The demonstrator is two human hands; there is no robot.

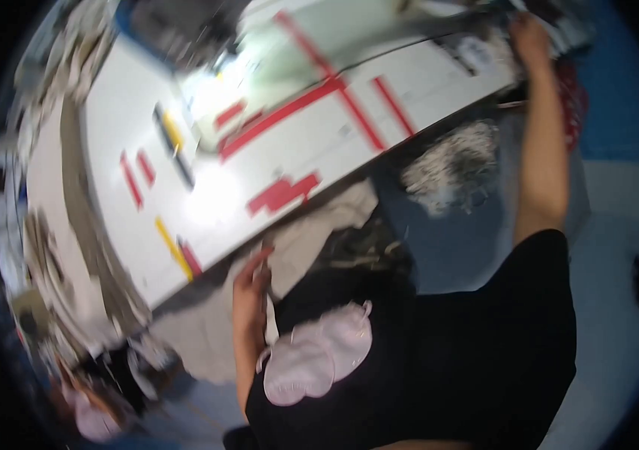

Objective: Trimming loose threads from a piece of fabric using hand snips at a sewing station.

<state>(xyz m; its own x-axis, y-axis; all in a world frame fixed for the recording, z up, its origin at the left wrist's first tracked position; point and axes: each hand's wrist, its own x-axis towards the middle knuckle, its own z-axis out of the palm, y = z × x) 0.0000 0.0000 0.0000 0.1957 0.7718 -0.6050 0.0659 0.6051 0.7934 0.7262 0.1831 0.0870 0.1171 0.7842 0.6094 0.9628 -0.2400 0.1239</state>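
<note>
The picture is tilted and blurred by motion. My left hand (pixel 248 289) is low at my lap, its fingers closed on the edge of a beige cloth (pixel 312 225) that hangs from the front edge of the white table (pixel 312 142). My right arm stretches far out to the upper right. There my right hand (pixel 529 37) reaches a heap of dark and light things (pixel 559 26) at the table's end; its fingers are too blurred to read. I wear a black top with a pale pink patch (pixel 319 360).
Red and yellow tape strips mark the table. A pale sewing machine (pixel 259 67) stands at its far side. Stacks of fabric (pixel 57 247) line the left. A heap of light scraps (pixel 454 165) lies on the blue floor (pixel 619 97) to the right.
</note>
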